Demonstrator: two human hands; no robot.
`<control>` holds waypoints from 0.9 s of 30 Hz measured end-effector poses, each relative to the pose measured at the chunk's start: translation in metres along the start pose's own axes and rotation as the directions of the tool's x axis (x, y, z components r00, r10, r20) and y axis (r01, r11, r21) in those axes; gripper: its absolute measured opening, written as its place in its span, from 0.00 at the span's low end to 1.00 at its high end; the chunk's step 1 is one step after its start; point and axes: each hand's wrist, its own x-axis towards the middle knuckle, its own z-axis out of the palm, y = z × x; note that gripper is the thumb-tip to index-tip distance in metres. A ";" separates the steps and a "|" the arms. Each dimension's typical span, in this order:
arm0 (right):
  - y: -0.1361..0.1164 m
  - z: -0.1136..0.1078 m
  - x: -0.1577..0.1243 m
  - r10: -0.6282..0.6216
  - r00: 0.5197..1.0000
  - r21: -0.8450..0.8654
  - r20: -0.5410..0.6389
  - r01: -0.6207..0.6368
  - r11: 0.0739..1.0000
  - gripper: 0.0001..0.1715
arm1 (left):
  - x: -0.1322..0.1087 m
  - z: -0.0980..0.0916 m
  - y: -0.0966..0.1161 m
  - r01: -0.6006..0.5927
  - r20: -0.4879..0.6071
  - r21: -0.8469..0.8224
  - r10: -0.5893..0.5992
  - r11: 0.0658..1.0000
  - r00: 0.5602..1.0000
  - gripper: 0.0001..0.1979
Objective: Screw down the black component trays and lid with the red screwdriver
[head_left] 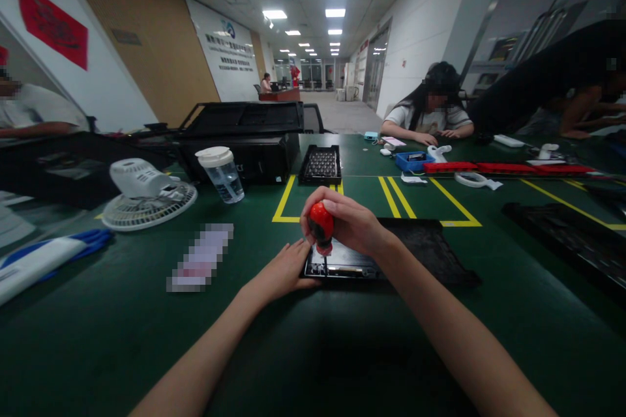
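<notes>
A broad dark-green tabletop (122, 352), marked with yellow tape lines, is spread beneath everything. At eleven o'clock from the hands, it is occupied by a bulky black rectangular case (267, 159). A flat black rectangular panel (425, 244) is laid directly before the viewer, partly hidden by the right forearm; a black tray-like frame (567, 234) is set at three o'clock. At ten, a white plastic fan (141, 205) is seen, with a clear white-lidded cup (227, 186) just beside it. Long red strips (508, 168) are placed at two, a black tray with round cells (321, 164) at twelve, a small blue plastic tray (411, 163) at one. The panel's left edge is touched by the left hand (293, 264), thumb and fingers spread apart. A screwdriver with a bulbous red-and-black handle (321, 221) is clasped by the right hand (349, 215), fingers wrapped around it, shaft pointed down at the panel's near-left corner; tip contact cannot be told.
</notes>
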 end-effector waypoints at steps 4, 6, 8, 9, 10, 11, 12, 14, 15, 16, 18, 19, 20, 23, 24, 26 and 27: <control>-0.002 0.000 -0.001 0.015 1.000 -0.010 0.002 -0.015 1.000 0.12 | 0.000 0.003 -0.002 -0.038 -0.026 -0.010 0.038 0.999 0.999 0.37; -0.002 0.000 -0.001 0.021 1.000 -0.017 0.003 -0.021 1.000 0.12 | 0.001 0.004 -0.003 -0.044 -0.033 -0.017 0.043 0.999 0.999 0.37; -0.002 0.000 -0.001 0.023 1.000 -0.022 0.001 -0.023 1.000 0.12 | 0.001 0.004 -0.003 -0.042 -0.032 -0.023 0.041 0.999 0.999 0.36; -0.001 0.000 -0.001 0.022 1.000 -0.024 -0.002 -0.022 0.999 0.12 | 0.002 0.004 -0.003 -0.039 -0.028 -0.025 0.038 0.999 0.999 0.36; -0.001 0.000 -0.001 0.020 1.000 -0.025 -0.004 -0.020 1.000 0.11 | 0.002 0.004 -0.003 -0.035 -0.022 -0.026 0.035 0.999 0.999 0.36; -0.001 0.000 -0.001 0.020 1.000 -0.024 -0.004 -0.020 1.000 0.11 | 0.002 0.004 -0.003 -0.034 -0.016 -0.027 0.033 0.999 0.999 0.35; -0.001 0.000 -0.001 0.020 1.000 -0.021 -0.003 -0.020 1.000 0.11 | 0.002 0.004 -0.003 -0.034 -0.014 -0.026 0.033 0.999 0.999 0.35; -0.001 0.000 -0.001 0.021 1.000 -0.015 0.000 -0.021 1.000 0.11 | 0.001 0.003 -0.002 -0.042 -0.018 -0.024 0.041 0.999 0.999 0.35; -0.001 0.000 -0.001 0.021 1.000 -0.012 0.003 -0.021 1.000 0.11 | 0.001 0.002 -0.002 -0.047 -0.023 -0.023 0.047 0.999 0.999 0.35; -0.001 0.000 -0.002 0.024 1.000 -0.010 0.003 -0.024 1.000 0.10 | 0.001 0.002 -0.001 -0.051 -0.028 -0.022 0.051 0.998 0.998 0.34; -0.002 0.001 -0.002 0.030 1.000 -0.012 -0.001 -0.030 0.999 0.10 | 0.001 0.001 0.000 -0.050 -0.028 -0.022 0.050 0.998 0.998 0.34; -0.002 0.001 -0.002 0.034 0.999 -0.016 -0.005 -0.034 0.999 0.10 | 0.001 0.001 0.000 -0.045 -0.025 -0.023 0.045 0.999 0.999 0.33; -0.003 0.002 -0.002 0.037 0.999 -0.023 -0.009 -0.037 0.999 0.11 | 0.001 0.002 -0.001 -0.041 -0.021 -0.023 0.040 0.999 0.999 0.33; -0.003 0.002 -0.002 0.031 0.999 -0.038 -0.017 -0.032 0.999 0.11 | 0.002 0.003 -0.002 -0.035 -0.017 -0.019 0.035 0.999 0.999 0.33; -0.003 0.002 -0.002 0.029 0.999 -0.040 -0.015 -0.029 0.999 0.11 | 0.002 0.003 -0.003 -0.035 -0.016 -0.017 0.035 0.999 0.999 0.33; -0.003 0.002 -0.003 0.022 1.000 -0.038 -0.008 -0.023 0.999 0.11 | 0.001 0.003 -0.004 -0.038 -0.014 -0.010 0.038 0.999 0.999 0.34; -0.003 0.002 -0.003 0.021 1.000 -0.038 -0.003 -0.022 0.999 0.11 | 0.001 0.003 -0.004 -0.042 -0.015 -0.007 0.042 0.999 0.999 0.34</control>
